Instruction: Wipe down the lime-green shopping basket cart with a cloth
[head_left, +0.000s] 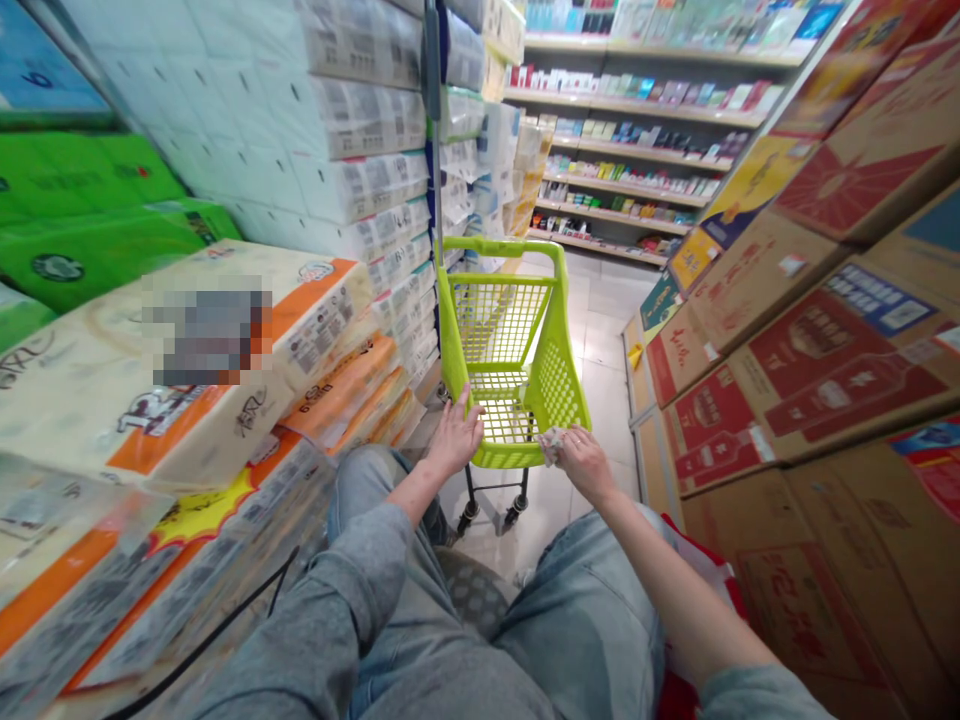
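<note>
A lime-green plastic shopping cart (517, 458) with a grid basket stands in front of my knees. My left hand (454, 437) lies on the near left edge of its basket, fingers stretched out and holding nothing. At the near right corner, my right hand (585, 462) pinches a crumpled whitish tissue (553, 442) against or just above the rim; whether it touches the plastic I cannot tell. The cart's black wheels (516, 512) show below, between my legs.
Tall stacks of packaged tissue (375, 115) line the left, with an orange-and-cream pack (247, 440) close by. Cardboard cartons (825, 350) wall the right. Shelves (622, 100) of small boxes stand at the far end of the tiled aisle (604, 300). A black cable (217, 625) runs at lower left.
</note>
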